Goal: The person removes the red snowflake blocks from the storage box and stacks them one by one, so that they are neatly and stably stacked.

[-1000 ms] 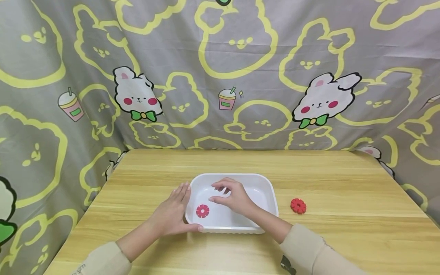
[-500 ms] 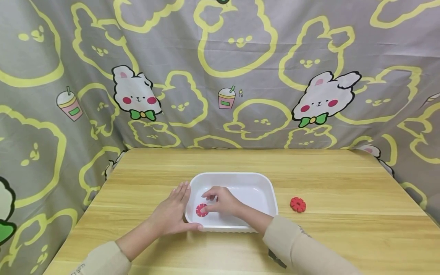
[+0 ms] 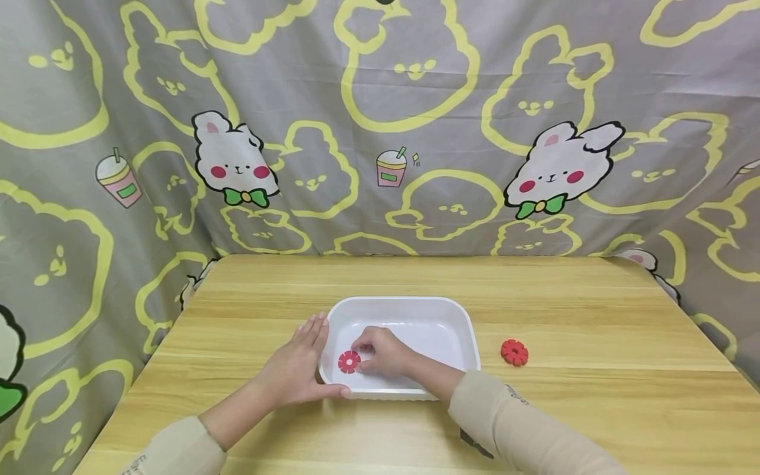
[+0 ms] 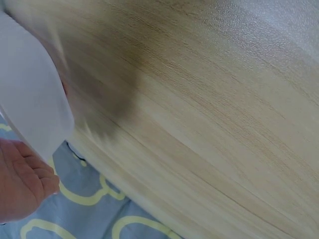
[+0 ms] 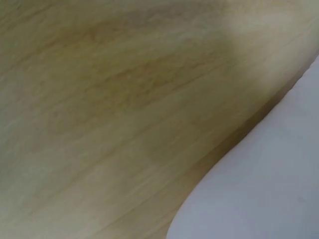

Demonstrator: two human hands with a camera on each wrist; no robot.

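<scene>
A white tray point(image 3: 410, 394) stands on the wooden table. In the head view my left hand point(image 3: 297, 366) rests along its left side, fingers straight and thumb over the front left corner. The left wrist view shows part of that hand point(image 4: 25, 179) beside the tray's outer wall point(image 4: 37, 89). Inside the tray, at the left, lies a red notched building disc point(image 3: 348, 361). The thumb and curled fingers of my right hand point(image 3: 384, 353) pinch it at its right edge. Neither hand nor disc shows in the right wrist view, only the tray's wall point(image 5: 259, 184) and the table.
To the right of the tray, a second red notched disc point(image 3: 514, 353) lies on the table point(image 3: 594, 316). A grey curtain point(image 3: 380, 224) with cartoon rabbits closes off the table's back and sides.
My right hand has moved left and down inside the tray, its fingers closing in at the disc's edge. My left hand and the disc on the table have stayed put.
</scene>
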